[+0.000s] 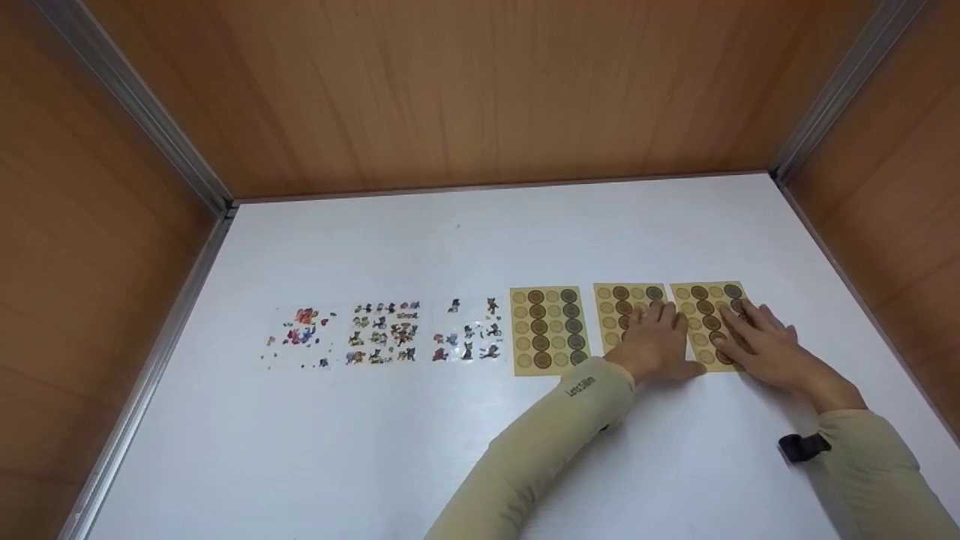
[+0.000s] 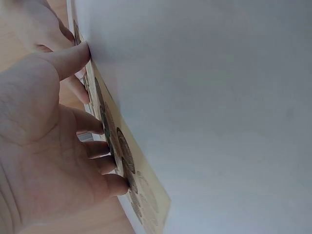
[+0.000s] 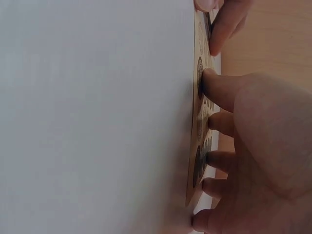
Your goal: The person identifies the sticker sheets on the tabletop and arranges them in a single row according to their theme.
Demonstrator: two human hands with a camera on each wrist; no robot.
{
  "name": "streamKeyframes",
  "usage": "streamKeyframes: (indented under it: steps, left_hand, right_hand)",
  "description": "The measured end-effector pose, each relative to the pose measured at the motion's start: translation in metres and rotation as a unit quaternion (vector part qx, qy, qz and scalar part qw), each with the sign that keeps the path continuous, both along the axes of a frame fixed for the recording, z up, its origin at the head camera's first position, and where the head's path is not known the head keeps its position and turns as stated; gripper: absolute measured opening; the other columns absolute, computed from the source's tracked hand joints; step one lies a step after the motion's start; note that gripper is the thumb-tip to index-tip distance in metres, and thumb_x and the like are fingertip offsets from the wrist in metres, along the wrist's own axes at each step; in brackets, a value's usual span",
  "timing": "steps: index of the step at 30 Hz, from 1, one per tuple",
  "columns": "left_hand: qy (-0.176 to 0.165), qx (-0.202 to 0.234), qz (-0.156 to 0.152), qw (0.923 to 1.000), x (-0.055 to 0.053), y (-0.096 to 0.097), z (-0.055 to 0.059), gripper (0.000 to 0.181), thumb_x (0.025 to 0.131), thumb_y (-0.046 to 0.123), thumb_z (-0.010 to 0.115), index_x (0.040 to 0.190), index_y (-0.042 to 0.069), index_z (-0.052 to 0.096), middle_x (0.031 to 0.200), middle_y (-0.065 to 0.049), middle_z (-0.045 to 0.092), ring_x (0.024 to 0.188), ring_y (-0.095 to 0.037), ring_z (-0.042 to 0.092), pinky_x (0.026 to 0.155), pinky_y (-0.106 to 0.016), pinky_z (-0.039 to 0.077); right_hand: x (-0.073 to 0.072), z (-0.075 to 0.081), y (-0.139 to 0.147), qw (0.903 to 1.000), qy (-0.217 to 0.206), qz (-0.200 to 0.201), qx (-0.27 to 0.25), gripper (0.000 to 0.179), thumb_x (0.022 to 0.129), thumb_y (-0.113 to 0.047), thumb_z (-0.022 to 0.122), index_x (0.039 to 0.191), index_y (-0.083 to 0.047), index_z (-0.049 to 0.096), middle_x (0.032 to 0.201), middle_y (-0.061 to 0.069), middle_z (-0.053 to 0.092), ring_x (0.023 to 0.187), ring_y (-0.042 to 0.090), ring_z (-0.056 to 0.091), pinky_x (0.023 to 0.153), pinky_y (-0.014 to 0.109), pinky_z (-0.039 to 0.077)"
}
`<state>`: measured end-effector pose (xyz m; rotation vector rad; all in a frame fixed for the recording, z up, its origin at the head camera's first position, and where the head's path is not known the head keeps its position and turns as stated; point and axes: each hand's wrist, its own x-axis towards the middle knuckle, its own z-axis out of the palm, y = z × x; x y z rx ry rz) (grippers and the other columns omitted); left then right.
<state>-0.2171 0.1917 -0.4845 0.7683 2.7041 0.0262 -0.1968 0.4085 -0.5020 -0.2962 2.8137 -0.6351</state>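
Three tan sheets printed with rows of light and dark round stickers lie on the white tabletop in the head view. My left hand [image 1: 654, 346] rests on the middle sheet [image 1: 608, 291], its fingertips on the stickers and its thumb stretched toward the right sheet [image 1: 682, 291]. On that right sheet lie the spread fingers of my right hand [image 1: 772, 351], partly hiding its right side. The left wrist view shows fingertips of the left hand [image 2: 63, 141] touching the sheet's face. In the right wrist view, the right hand's thumb [image 3: 219, 90] presses a dark round sticker.
The third tan sheet [image 1: 553, 330] lies left of the hands. Farther left are three clear sheets with small colourful figures: one [image 1: 467, 330], another [image 1: 384, 334] and a sparser one [image 1: 301, 330]. Wooden panels [image 1: 480, 90] enclose the back and sides. A black device [image 1: 802, 448] sits by the right sleeve.
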Motion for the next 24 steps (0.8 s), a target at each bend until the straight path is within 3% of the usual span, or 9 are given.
streamKeyframes:
  steps: [5, 14, 22, 24]
  left_hand:
    - [0.006, -0.003, -0.001, 1.0, 0.0, 0.002, 0.0, 0.091, 0.092, 0.077, 0.044, 0.163, 0.025, 0.021, 0.168, 0.006, 0.014, 0.154, -0.015, 0.008, 0.125, -0.039, 0.011]
    - [0.01, -0.021, -0.003, 0.9997, 0.0, 0.005, 0.001, 0.092, 0.092, 0.078, 0.042, 0.164, 0.025, 0.018, 0.169, 0.006, 0.01, 0.154, -0.013, 0.006, 0.125, -0.037, 0.012]
    - [0.021, 0.013, -0.008, 0.9996, -0.003, 0.002, 0.001, 0.093, 0.091, 0.077, 0.048, 0.162, 0.024, 0.024, 0.168, 0.005, 0.016, 0.155, -0.016, 0.009, 0.125, -0.036, 0.014]
    - [0.032, 0.028, -0.023, 0.9988, -0.002, 0.0, 0.003, 0.091, 0.092, 0.076, 0.048, 0.162, 0.023, 0.024, 0.167, 0.004, 0.017, 0.155, -0.017, 0.01, 0.125, -0.036, 0.015]
  right_hand:
    - [0.003, 0.004, -0.001, 0.9999, -0.013, -0.009, 0.001, 0.077, 0.108, -0.048, 0.041, 0.157, 0.007, 0.02, 0.156, 0.045, -0.003, 0.143, 0.064, -0.004, 0.104, 0.084, -0.001]
    - [0.003, 0.006, 0.001, 0.9997, -0.019, -0.012, 0.0, 0.077, 0.108, -0.048, 0.041, 0.158, 0.005, 0.016, 0.156, 0.046, -0.005, 0.142, 0.064, -0.005, 0.104, 0.084, -0.001]
    - [0.002, 0.01, -0.004, 0.9993, -0.03, -0.024, -0.001, 0.078, 0.108, -0.048, 0.04, 0.156, 0.009, 0.018, 0.154, 0.046, -0.013, 0.139, 0.067, -0.012, 0.106, 0.083, -0.001]
    - [0.002, 0.012, -0.009, 0.9991, -0.031, -0.029, 0.004, 0.08, 0.108, -0.049, 0.039, 0.155, 0.012, 0.017, 0.153, 0.046, -0.017, 0.137, 0.068, -0.015, 0.105, 0.084, -0.002]
